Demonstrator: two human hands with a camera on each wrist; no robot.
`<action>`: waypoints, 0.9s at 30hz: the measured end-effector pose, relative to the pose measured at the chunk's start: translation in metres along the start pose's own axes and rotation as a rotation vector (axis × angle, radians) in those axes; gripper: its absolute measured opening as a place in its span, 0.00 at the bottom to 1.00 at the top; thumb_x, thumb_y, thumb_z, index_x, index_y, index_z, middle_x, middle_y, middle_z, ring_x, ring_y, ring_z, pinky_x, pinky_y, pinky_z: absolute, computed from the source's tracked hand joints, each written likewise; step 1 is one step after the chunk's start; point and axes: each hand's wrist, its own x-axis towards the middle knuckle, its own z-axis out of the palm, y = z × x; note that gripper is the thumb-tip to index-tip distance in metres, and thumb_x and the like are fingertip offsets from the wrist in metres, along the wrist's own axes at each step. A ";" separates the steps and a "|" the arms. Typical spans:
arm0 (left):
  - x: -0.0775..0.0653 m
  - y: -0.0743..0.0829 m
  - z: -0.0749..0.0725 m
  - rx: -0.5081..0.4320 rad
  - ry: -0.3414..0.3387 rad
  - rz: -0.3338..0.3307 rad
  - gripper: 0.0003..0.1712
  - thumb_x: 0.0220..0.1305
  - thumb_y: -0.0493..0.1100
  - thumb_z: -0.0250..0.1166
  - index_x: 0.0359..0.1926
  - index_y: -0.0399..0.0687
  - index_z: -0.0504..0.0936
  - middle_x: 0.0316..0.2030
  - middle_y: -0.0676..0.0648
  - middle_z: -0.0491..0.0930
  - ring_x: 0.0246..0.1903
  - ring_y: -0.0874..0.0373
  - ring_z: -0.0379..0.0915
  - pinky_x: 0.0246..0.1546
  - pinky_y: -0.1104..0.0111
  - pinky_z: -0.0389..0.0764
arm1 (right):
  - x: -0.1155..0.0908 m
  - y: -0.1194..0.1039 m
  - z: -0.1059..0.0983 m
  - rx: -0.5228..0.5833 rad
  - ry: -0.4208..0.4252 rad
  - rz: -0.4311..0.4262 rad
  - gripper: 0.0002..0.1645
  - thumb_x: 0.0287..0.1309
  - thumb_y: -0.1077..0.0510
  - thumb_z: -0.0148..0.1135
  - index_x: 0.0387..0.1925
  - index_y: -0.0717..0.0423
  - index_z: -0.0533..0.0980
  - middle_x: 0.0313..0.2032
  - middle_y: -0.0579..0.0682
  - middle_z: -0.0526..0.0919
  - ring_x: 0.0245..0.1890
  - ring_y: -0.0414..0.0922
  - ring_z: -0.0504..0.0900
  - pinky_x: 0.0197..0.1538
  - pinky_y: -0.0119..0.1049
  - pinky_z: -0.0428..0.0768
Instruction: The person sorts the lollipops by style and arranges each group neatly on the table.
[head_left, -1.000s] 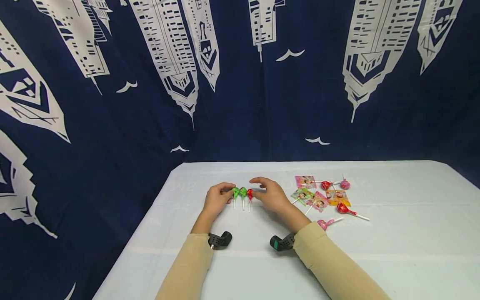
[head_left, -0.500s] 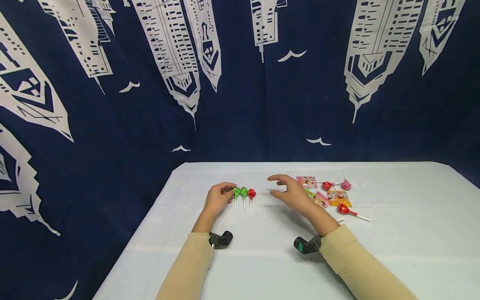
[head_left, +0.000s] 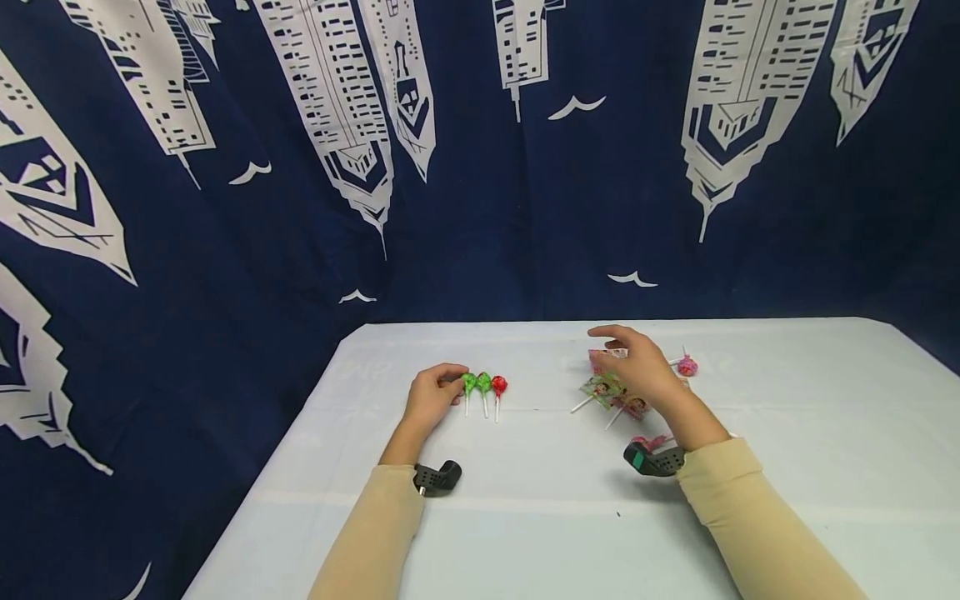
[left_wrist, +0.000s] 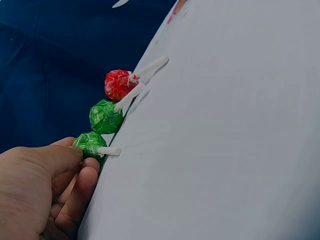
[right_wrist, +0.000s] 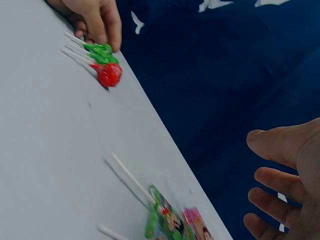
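Three ball lollipops stand in a row on the white table in the head view: a green lollipop [head_left: 468, 382] at the left, a second green lollipop [head_left: 483, 382] and a red lollipop [head_left: 499, 384]. My left hand [head_left: 432, 395] pinches the head of the leftmost one between thumb and fingers, as the left wrist view confirms. Over the candy group at the right hovers my right hand [head_left: 643, 367], its fingers spread and holding nothing. Below it lie a green flat-wrapped lollipop [head_left: 602, 387] and a pink-red wrapped one [head_left: 636, 408].
A pink ball lollipop [head_left: 687, 366] lies beyond the right hand, and another pink one [head_left: 649, 442] sits near the right wrist strap. The hand and forearm cover other candies. The white table [head_left: 525, 533] ends at a dark blue printed curtain [head_left: 480, 250].
My right hand has left the red lollipop and moved right to above the candy group. My left hand has stayed at the leftmost green lollipop.
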 end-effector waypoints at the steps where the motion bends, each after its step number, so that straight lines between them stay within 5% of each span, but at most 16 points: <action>1: 0.000 0.000 0.000 0.001 0.002 0.003 0.12 0.66 0.35 0.65 0.49 0.44 0.87 0.46 0.42 0.87 0.25 0.66 0.78 0.26 0.75 0.82 | 0.000 0.002 -0.003 -0.003 0.004 0.007 0.28 0.69 0.51 0.60 0.68 0.52 0.69 0.68 0.65 0.70 0.67 0.65 0.68 0.65 0.65 0.70; 14: 0.000 -0.001 -0.004 -0.001 0.003 -0.004 0.12 0.66 0.35 0.65 0.48 0.45 0.87 0.46 0.42 0.86 0.25 0.65 0.78 0.27 0.75 0.82 | 0.001 0.031 -0.027 -0.036 0.042 0.121 0.29 0.69 0.54 0.58 0.68 0.56 0.69 0.68 0.70 0.66 0.66 0.68 0.66 0.63 0.64 0.73; 19: 0.001 -0.001 -0.002 0.004 0.003 -0.001 0.11 0.67 0.36 0.65 0.49 0.46 0.87 0.46 0.43 0.86 0.26 0.65 0.78 0.27 0.75 0.82 | -0.001 0.045 -0.035 -0.042 0.065 0.168 0.29 0.69 0.54 0.57 0.68 0.57 0.68 0.64 0.69 0.70 0.57 0.63 0.72 0.49 0.47 0.83; 22: 0.002 -0.001 -0.001 0.003 0.005 0.002 0.11 0.67 0.36 0.65 0.49 0.46 0.87 0.45 0.43 0.87 0.27 0.65 0.79 0.27 0.75 0.82 | -0.001 0.052 -0.037 -0.043 0.076 0.187 0.28 0.69 0.54 0.58 0.68 0.58 0.69 0.59 0.68 0.73 0.48 0.58 0.75 0.40 0.34 0.80; 27: 0.002 -0.003 0.000 -0.007 0.006 -0.002 0.11 0.66 0.35 0.65 0.48 0.45 0.87 0.44 0.43 0.87 0.27 0.65 0.79 0.27 0.75 0.82 | -0.001 0.062 -0.036 -0.055 0.071 0.186 0.28 0.68 0.55 0.59 0.66 0.60 0.70 0.58 0.69 0.74 0.47 0.57 0.75 0.38 0.32 0.75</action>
